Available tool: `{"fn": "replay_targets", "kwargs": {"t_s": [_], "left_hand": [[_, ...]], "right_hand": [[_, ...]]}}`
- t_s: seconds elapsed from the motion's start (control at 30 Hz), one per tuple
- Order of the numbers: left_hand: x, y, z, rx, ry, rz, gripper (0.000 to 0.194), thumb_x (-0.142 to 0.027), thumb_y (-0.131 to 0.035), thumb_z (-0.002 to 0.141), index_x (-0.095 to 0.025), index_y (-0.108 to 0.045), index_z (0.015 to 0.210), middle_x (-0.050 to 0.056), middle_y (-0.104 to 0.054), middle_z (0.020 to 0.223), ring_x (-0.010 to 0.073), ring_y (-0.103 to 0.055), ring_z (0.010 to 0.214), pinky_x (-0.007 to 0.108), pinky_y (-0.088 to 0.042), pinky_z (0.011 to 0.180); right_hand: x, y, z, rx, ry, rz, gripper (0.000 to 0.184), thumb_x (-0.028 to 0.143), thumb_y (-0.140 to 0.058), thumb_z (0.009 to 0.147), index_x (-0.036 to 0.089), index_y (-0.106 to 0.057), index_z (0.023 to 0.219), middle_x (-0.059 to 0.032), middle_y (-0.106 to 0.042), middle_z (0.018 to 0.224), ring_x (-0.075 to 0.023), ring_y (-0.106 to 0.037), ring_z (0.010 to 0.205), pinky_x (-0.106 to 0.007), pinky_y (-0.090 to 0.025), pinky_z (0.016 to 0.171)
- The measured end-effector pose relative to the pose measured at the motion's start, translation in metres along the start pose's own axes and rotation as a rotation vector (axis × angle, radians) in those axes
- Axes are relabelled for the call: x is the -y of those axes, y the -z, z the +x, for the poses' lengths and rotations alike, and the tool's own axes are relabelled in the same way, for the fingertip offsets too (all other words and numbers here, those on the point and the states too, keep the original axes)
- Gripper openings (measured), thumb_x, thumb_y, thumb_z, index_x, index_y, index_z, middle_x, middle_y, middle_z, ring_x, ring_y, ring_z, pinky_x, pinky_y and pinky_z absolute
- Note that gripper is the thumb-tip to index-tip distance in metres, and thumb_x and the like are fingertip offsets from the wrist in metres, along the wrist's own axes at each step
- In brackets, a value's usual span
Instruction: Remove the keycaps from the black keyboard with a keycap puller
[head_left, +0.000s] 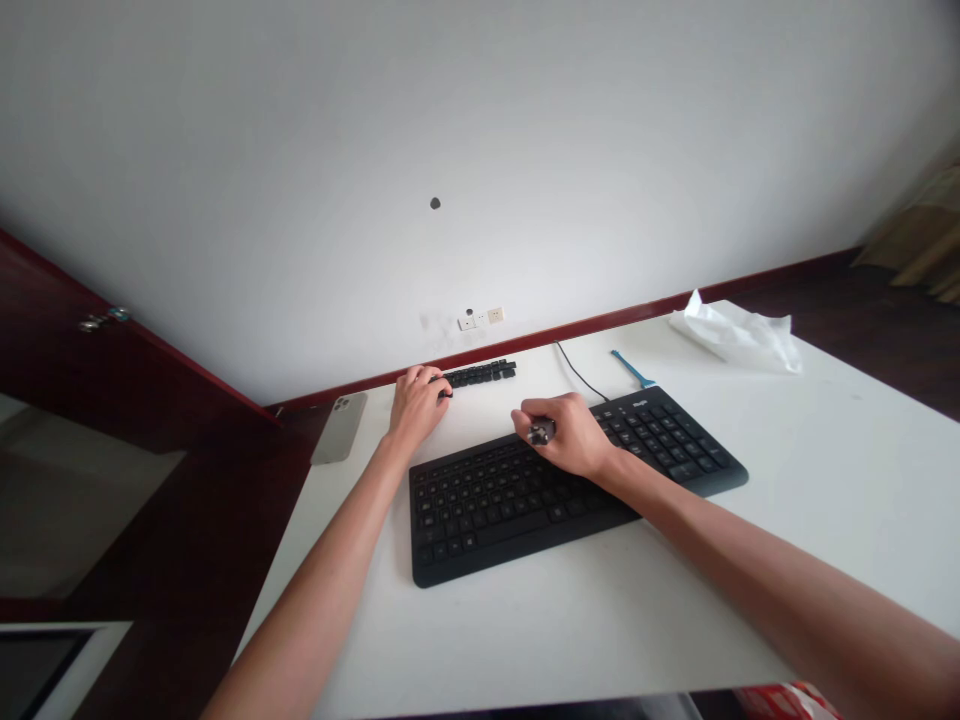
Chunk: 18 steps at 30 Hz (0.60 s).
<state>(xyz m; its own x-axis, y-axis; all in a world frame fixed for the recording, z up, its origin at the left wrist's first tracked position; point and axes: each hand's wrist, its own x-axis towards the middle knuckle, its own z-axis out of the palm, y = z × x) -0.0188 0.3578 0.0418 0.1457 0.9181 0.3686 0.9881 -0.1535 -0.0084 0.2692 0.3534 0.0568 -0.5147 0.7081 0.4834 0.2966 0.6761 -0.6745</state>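
A black keyboard (562, 480) lies across the white table (825, 480). My right hand (566, 432) hovers over its upper middle, fingers curled round a small dark tool (540, 433). My left hand (416, 403) reaches past the keyboard's far left corner and pinches one black keycap at the left end of a row of loose keycaps (484, 374) laid along the table's back edge.
A phone (340, 427) lies face down at the table's left edge. A blue brush-like tool (632, 368) and the keyboard's cable (576, 372) lie behind the keyboard. A crumpled white tissue (739, 333) sits at the far right. A white wall stands close behind.
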Motion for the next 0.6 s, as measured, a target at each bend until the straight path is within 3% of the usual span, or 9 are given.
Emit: {"fn": "replay_targets", "kwargs": {"t_s": [0.6], "left_hand": [[0.0015, -0.0013, -0.0014, -0.037, 0.021, -0.021, 0.020, -0.011, -0.064, 0.088, -0.025, -0.075, 0.098, 0.006, -0.067, 0.126, 0.0299, -0.054, 0.121, 0.047, -0.044, 0.103]], "right_hand": [[-0.0018, 0.0000, -0.0005, -0.008, 0.004, 0.001, 0.038, 0.027, -0.052, 0.095, 0.020, -0.037, 0.060, 0.0051, -0.032, 0.056, -0.0121, -0.021, 0.059, -0.027, -0.027, 0.058]]}}
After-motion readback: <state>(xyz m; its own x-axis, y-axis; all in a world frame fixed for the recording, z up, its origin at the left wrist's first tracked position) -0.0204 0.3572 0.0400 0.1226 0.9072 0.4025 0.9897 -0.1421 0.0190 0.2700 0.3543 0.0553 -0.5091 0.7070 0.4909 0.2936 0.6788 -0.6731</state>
